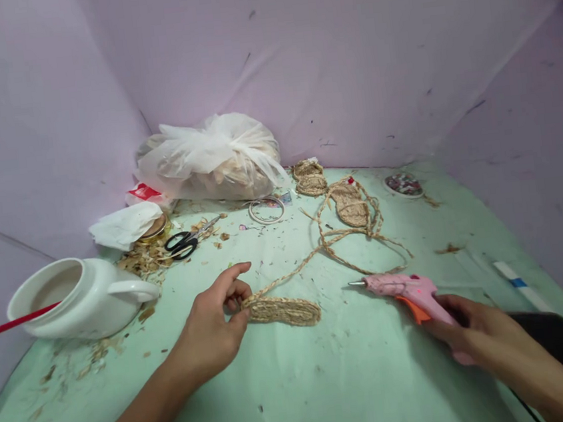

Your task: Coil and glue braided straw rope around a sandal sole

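Left hand (213,329) pinches the braided sole (287,311), likely light and floppy, at its end; right hand (475,331) grips the glue gun (408,289)

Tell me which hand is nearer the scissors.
Left. The left hand, pinching the braided sole, sits just in front of the scissors; the right hand, gripping the glue gun, is far to their right.

Home craft corner: glue gun (411,291), scissors (186,240), braided straw cord (345,238)
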A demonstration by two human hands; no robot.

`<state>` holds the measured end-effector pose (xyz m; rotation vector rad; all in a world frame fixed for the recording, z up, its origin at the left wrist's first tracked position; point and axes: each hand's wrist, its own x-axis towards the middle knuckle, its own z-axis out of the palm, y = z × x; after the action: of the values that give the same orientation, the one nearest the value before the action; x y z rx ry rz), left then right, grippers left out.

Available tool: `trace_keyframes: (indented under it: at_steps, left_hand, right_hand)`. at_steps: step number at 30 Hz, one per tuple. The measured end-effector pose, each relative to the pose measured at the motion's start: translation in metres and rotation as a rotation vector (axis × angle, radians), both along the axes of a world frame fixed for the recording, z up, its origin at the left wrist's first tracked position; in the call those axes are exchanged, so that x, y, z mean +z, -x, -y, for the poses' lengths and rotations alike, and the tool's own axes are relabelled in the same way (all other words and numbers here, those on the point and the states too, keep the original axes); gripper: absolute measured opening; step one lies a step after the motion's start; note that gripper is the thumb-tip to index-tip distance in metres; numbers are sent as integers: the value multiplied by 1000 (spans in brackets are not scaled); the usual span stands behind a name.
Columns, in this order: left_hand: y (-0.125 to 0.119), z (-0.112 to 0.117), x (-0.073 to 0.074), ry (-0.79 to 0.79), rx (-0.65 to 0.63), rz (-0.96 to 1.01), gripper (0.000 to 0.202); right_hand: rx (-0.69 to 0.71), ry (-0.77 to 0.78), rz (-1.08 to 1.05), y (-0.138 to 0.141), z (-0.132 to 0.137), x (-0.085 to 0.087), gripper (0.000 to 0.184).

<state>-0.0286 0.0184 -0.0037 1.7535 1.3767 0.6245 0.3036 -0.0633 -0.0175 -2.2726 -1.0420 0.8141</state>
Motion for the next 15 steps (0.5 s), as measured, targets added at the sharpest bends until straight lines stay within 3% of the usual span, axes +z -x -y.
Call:
trace_keyframes:
  at_steps: [3,9,13,15]
  left_hand:
    - [0,-1,0,-1,-3,4,51]
    - [0,1,2,-12,-2,16,49]
    - [1,2,1,-33,-13,0,49]
    - [1,1,0,-38,-15,-6,49]
  right_hand:
    - [44,53,-313,-2,6,7,22]
    - [225,-43,-841,15,9,27,36]
    - [383,-88,-1040,43,5,32,35]
    - [356,-149,-1076,52,3,33,29]
